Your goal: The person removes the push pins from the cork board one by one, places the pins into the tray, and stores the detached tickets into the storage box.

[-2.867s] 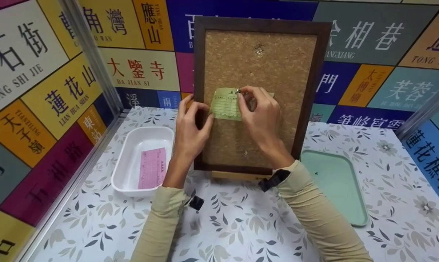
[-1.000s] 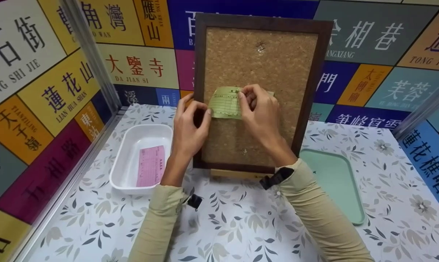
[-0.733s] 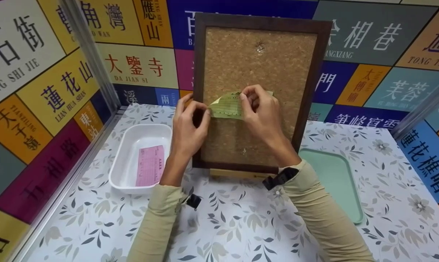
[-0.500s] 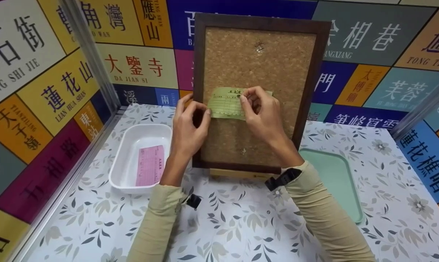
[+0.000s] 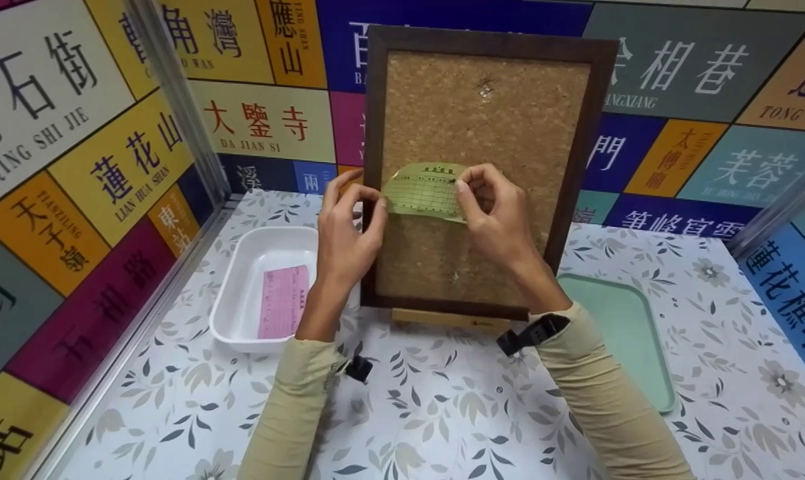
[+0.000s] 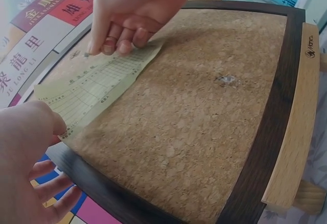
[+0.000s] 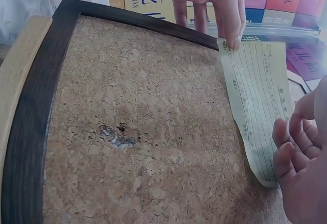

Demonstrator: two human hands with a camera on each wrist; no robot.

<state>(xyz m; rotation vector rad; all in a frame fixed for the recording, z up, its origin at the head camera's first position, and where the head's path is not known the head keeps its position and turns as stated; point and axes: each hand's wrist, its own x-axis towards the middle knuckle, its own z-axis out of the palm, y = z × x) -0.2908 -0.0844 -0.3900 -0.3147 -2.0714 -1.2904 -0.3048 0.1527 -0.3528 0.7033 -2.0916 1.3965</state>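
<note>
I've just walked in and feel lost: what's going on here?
A person's left hand holds the left end of a pale green, rectangular paper slip at a dark-framed, rectangular cork board. The right hand seems to pinch something tiny, hard to identify, at the slip's right side. A pink paper slip lies in a white tray.

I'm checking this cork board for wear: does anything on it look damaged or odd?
Yes: the framed cork board has an upper patch and a lower patch that look chipped, whitish against the brown cork.

Multicoloured sign-panel walls, metal corner post, white leaf-print tabletop.
</note>
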